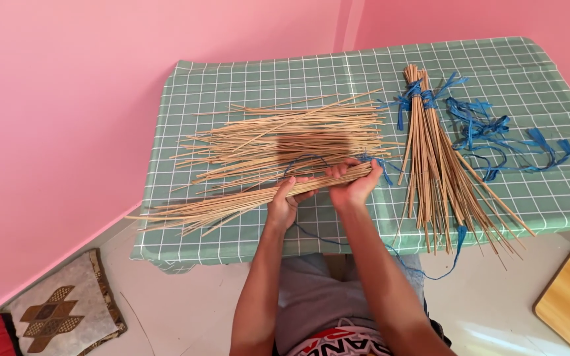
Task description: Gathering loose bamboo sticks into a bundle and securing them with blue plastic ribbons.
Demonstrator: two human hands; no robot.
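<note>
sticks (pixel 232 204) in a bundle lie gripped across left hand (pixel 285 203) and right hand (pixel 354 183)

A single view serves this moment, taken from a camera worn on the person's head. It looks steeply down and forward over the person's own forearms, so the lap sits at the bottom edge and the far end of the table (pixel 245 79) lies near the top. The table runs slightly askew across the picture, its right side tilted higher than its left. The camera stands fairly near: the two hands fall at the middle, with almost the whole tabletop inside the picture. Pink walls (pixel 67 99) fill the upper left, and strips of floor (pixel 186 310) show along the bottom.
</note>
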